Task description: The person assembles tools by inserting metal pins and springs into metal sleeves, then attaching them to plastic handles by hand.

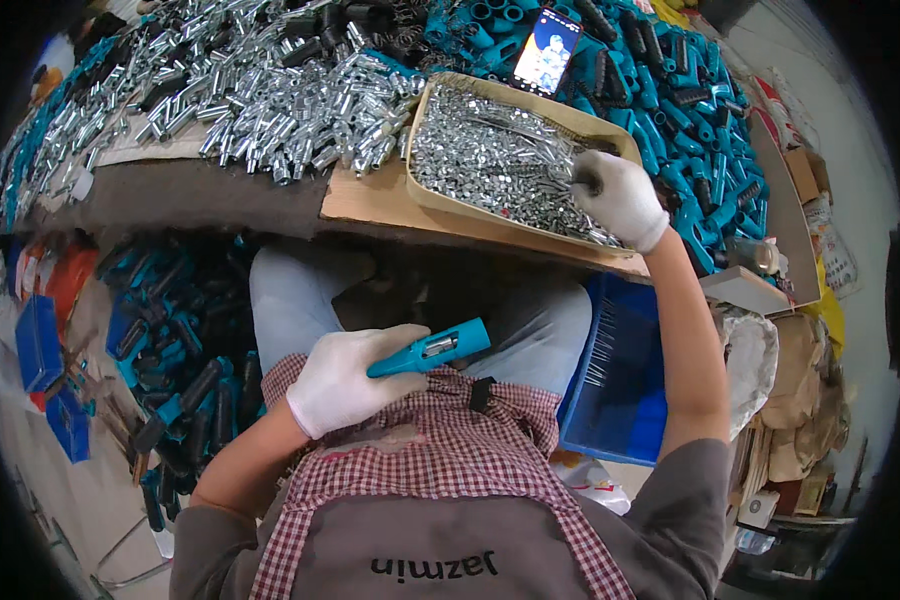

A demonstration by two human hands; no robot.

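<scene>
A teal housing (460, 340) is clamped in the gloved left hand (355, 375), gripped around its rear half with the thumb along the upper side and the fingers beneath. Its wide end is left free, pointed right and slightly forward of that grip; a silvery insert (438, 347) is seen in its side slot. Ahead of the housing, open room is left over the lap as far as the front edge of the wooden board (370, 198). To the right of the grip, past the thigh, a blue bin (620, 405) is set; to its left, teal-and-black pieces (190, 350) are heaped.

The gloved right hand (620, 195) is held at the right end of a cream tray (510, 225), its fingers curled together over small metal parts (490, 150); whether one is pinched cannot be told. Beyond the tray rim, movement is bounded by piled teal housings (670, 125) and a phone (545, 55); left of the tray, metal cylinders (300, 120) are heaped.
</scene>
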